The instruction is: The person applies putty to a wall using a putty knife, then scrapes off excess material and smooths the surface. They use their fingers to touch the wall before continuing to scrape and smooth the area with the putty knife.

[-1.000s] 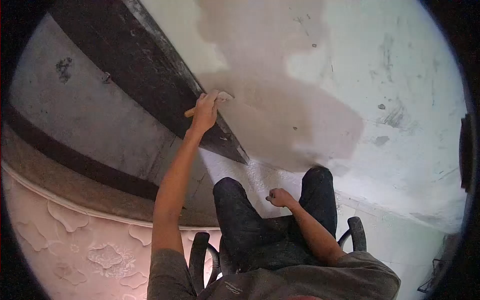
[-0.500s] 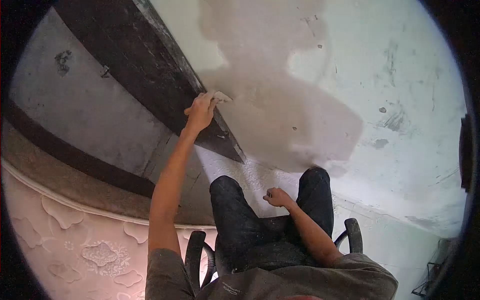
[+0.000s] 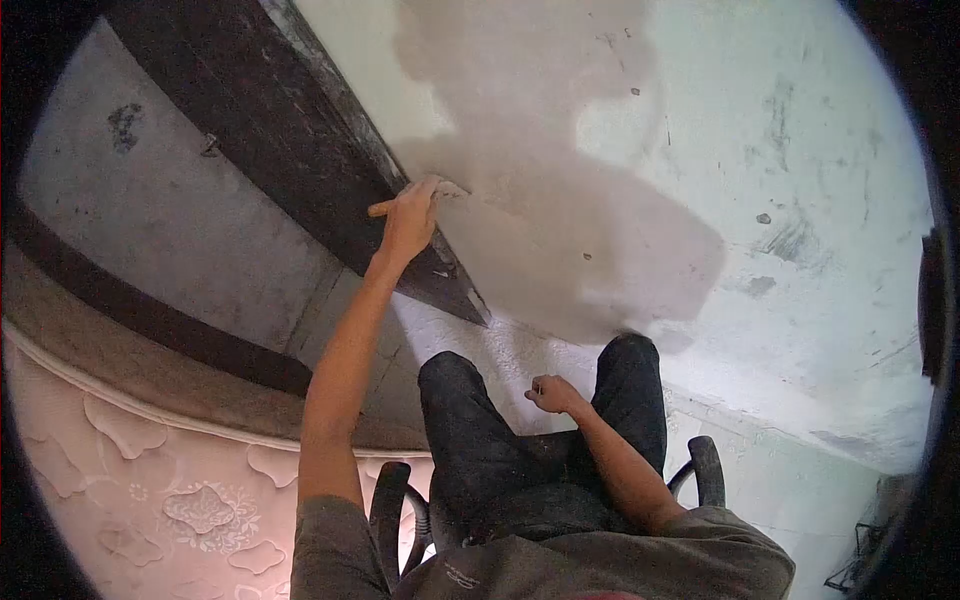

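Observation:
My left hand [image 3: 410, 222] is stretched forward and closed around a putty knife [image 3: 380, 209]. The knife's wooden handle sticks out on the left of the fist, and its pale blade lies against the plastered wall [image 3: 690, 130] just right of the dark door frame [image 3: 350, 135]. Whether putty sits on the blade is hard to see. Over the gap between my knees, my right hand [image 3: 553, 394] is held with its fingers curled in. Something small and dark shows at those fingers, too small to name.
The wall bears scuffs, small pits and my shadow. On the left are a doorway with a grey surface beyond and a pink patterned mattress [image 3: 130, 480]. I sit in a chair with black armrests [image 3: 707, 470]. A dark wire-like object [image 3: 855, 560] is at lower right.
My left hand has shifted slightly right along the wall and turned, so more of the knife's handle shows and the blade looks flatter. My right hand stays in place.

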The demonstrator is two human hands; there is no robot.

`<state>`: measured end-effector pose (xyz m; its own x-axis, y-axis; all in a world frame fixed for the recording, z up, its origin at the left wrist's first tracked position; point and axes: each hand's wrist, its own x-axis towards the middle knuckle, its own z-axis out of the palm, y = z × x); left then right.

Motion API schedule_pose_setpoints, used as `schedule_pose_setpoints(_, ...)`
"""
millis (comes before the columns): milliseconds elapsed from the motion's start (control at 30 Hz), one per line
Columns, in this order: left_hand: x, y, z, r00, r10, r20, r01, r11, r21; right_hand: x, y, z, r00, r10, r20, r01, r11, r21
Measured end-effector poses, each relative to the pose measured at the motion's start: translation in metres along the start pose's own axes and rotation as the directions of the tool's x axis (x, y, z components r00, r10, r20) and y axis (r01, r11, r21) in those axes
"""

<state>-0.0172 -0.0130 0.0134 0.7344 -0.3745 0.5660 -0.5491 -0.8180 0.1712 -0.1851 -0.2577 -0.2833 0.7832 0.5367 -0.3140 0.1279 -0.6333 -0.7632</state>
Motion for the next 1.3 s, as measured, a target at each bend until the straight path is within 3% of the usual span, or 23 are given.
schedule_pose_setpoints(200,-0.013,-0.033,0.028,0.992,-0.107,-0.064,0.109,0.994,0.029,-0.001,-0.003,-0.001,0.999,-0.029,-0.013,0.029,1.000,-0.005)
schedule_pose_setpoints(267,-0.015,-0.045,0.034,0.994,-0.101,-0.028,0.097,0.987,-0.132,0.001,-0.003,-0.001,1.000,-0.002,0.025,0.003,0.999,-0.034)
schedule_pose_setpoints(400,-0.014,-0.032,0.021,0.993,-0.106,0.051,0.114,0.974,-0.197,-0.001,-0.011,-0.004,0.996,0.060,0.063,-0.059,0.998,-0.018)
schedule_pose_setpoints(467,-0.017,-0.012,0.012,0.983,-0.047,0.179,0.044,0.999,0.023,-0.001,-0.006,-0.002,0.999,0.035,0.007,-0.035,0.999,-0.011)
schedule_pose_setpoints(500,-0.018,-0.017,0.016,0.983,-0.048,0.177,0.046,0.999,0.019,-0.002,-0.005,-0.004,0.999,0.039,0.008,-0.039,0.999,-0.015)
schedule_pose_setpoints(567,-0.021,-0.034,0.026,0.993,-0.072,0.093,0.086,0.983,-0.163,-0.001,-0.006,-0.006,1.000,-0.001,0.004,0.001,1.000,-0.020)
schedule_pose_setpoints(767,-0.019,-0.030,0.021,0.992,-0.068,-0.103,0.053,0.989,-0.139,0.002,-0.002,-0.001,0.999,0.027,0.027,-0.027,1.000,0.002)
schedule_pose_setpoints(900,-0.017,-0.030,0.026,0.990,-0.115,-0.078,0.112,0.993,-0.041,0.001,-0.004,-0.003,0.998,0.039,0.046,-0.038,0.999,-0.009)
schedule_pose_setpoints(1067,-0.017,-0.030,0.026,0.990,-0.017,-0.141,0.018,1.000,0.008,0.002,-0.002,-0.002,1.000,-0.007,0.018,0.007,0.999,-0.035)
schedule_pose_setpoints(1300,-0.014,-0.033,0.027,0.990,-0.072,-0.122,0.064,0.996,-0.067,-0.003,-0.007,-0.006,0.997,0.069,0.018,-0.069,0.998,0.004)
